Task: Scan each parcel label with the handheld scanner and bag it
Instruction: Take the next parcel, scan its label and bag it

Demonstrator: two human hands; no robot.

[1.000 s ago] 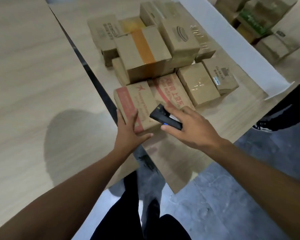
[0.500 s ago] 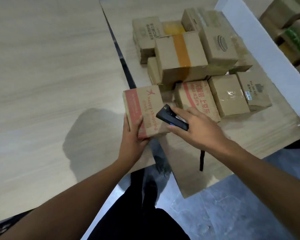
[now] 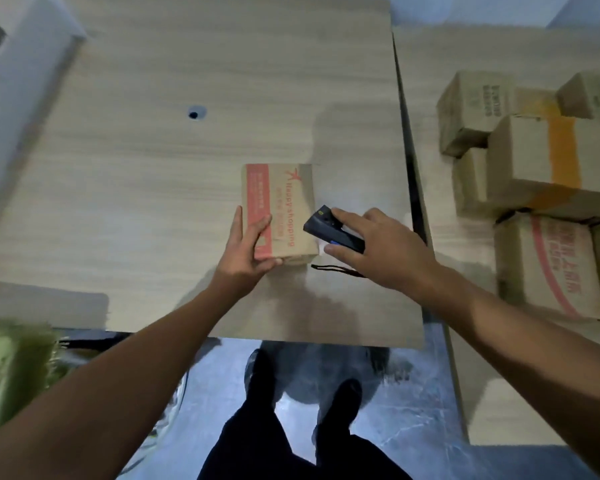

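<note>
A brown cardboard parcel (image 3: pixel 284 199) with a red stripe and red "happy shopping" print lies on the wooden table (image 3: pixel 174 161) in front of me. My left hand (image 3: pixel 248 249) grips its near left corner, thumb on the side and fingers over the red stripe. My right hand (image 3: pixel 378 244) holds the black handheld scanner (image 3: pixel 329 232) just right of the parcel, its head pointing toward the parcel's right edge. A black wrist strap (image 3: pixel 336 270) trails from the scanner onto the table.
A pile of several cardboard parcels (image 3: pixel 541 168) sits on the adjoining table to the right, past a dark gap (image 3: pixel 413 174). Something green and blurred (image 3: pixel 11 368) lies at the lower left. A white panel (image 3: pixel 18 81) stands at the far left. My shoes (image 3: pixel 302 386) are on the grey floor.
My left hand has carried the red-striped parcel away from the pile, across the gap onto the left table. The right hand with the scanner followed alongside. My view swung left.
</note>
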